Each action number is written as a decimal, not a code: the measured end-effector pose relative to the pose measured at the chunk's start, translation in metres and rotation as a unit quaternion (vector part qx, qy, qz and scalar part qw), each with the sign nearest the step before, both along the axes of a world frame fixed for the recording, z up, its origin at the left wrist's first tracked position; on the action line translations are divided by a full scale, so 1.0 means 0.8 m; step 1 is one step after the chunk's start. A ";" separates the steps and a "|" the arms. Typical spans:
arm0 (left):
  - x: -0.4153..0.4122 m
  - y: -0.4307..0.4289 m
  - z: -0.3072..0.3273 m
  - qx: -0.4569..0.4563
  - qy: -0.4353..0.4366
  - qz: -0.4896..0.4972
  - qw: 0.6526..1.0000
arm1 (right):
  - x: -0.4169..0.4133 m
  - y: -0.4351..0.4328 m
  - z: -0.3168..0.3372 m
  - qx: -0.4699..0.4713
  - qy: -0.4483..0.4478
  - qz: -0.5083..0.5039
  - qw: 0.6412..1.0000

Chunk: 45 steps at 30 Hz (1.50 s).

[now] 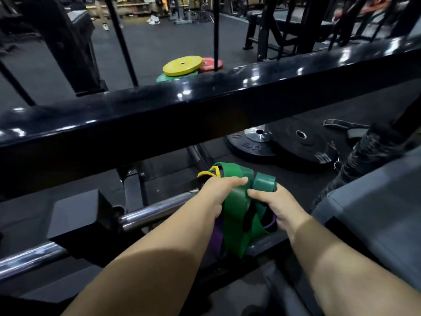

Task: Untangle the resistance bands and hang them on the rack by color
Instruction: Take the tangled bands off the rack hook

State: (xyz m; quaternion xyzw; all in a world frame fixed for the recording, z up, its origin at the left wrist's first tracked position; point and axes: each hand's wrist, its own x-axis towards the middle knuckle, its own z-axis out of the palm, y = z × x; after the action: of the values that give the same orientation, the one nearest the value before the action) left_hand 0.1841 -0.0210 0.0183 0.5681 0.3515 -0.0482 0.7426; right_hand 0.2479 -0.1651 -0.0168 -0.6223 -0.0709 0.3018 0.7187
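Both hands are on the tangled bands (237,215), lower middle of the frame, just under the big black rack beam (205,106). The left hand (216,192) is curled round the green one by the yellow loops, and the right hand (275,206) grips another green loop. Purple hangs underneath.

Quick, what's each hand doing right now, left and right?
Left hand: curled round the tangled bundle of green, purple and yellow rubber resistance bands.
Right hand: curled round a wide green loop of that bundle.
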 end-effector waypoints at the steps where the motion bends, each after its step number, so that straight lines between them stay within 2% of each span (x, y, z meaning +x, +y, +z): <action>1: 0.004 -0.008 -0.001 0.002 0.001 -0.004 1.000 | 0.002 -0.010 0.000 -0.011 -0.007 -0.008 1.000; 6: 0.002 -0.043 0.003 -0.004 -0.005 -0.011 1.000 | 0.002 -0.043 0.009 -0.051 -0.019 -0.049 0.997; 12: -0.004 -0.073 0.031 0.033 -0.023 -0.053 0.998 | -0.021 -0.070 0.019 -0.017 -0.024 -0.119 0.992; 15: -0.005 -0.092 0.035 0.043 -0.036 -0.089 0.994 | -0.029 -0.091 0.022 -0.033 -0.009 -0.159 0.987; 19: -0.016 -0.107 0.035 0.049 -0.024 -0.103 0.993 | -0.041 -0.116 0.022 -0.064 -0.005 -0.159 0.985; 23: -0.036 -0.106 0.052 0.056 -0.005 -0.106 0.993 | -0.061 -0.116 0.034 -0.049 -0.012 -0.136 0.989; 29: -0.061 -0.107 0.089 0.109 -0.010 -0.094 0.989 | -0.078 -0.116 0.076 -0.059 -0.064 -0.138 0.987; 40: -0.089 -0.164 0.212 0.169 -0.122 -0.109 0.972 | -0.126 -0.174 0.204 0.022 -0.153 -0.173 0.973; 45: -0.065 -0.205 0.256 0.160 -0.184 -0.143 0.959 | -0.145 -0.227 0.263 0.039 -0.207 -0.203 0.956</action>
State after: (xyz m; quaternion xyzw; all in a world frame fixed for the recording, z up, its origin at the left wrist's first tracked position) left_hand 0.1322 -0.1847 0.2230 0.7231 0.1267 0.0083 0.6790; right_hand 0.1319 -0.3469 0.1939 -0.6435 -0.1017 0.0112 0.7585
